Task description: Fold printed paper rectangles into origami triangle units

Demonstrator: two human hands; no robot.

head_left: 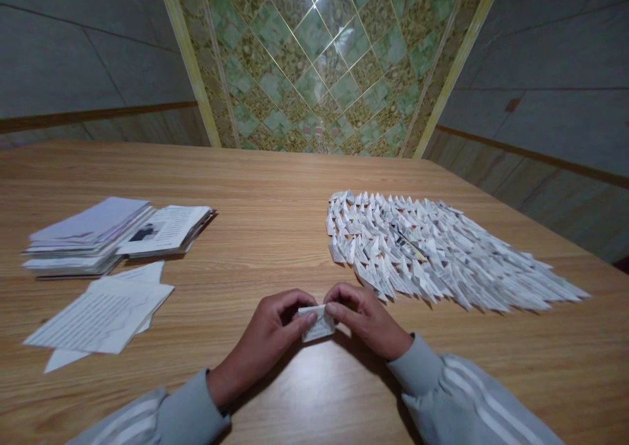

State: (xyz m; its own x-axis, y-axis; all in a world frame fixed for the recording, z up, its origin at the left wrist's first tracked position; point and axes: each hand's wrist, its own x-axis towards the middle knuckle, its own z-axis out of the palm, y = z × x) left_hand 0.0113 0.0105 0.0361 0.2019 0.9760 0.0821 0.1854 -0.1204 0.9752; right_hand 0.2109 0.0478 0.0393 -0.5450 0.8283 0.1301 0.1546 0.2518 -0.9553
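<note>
My left hand [268,340] and my right hand [366,320] meet over the wooden table [275,202], near its front edge. Between their fingertips they pinch a small folded piece of printed paper [318,324], which rests on the tabletop. Both hands have their fingers curled onto it, one at each end. Grey sleeves with white stripes cover both forearms.
A large spread of several small folded paper pieces [442,248] lies to the right of my hands. At the left, loose printed sheets [105,314] lie in front of a stack of papers and booklets [108,235]. Tiled walls rise behind the table.
</note>
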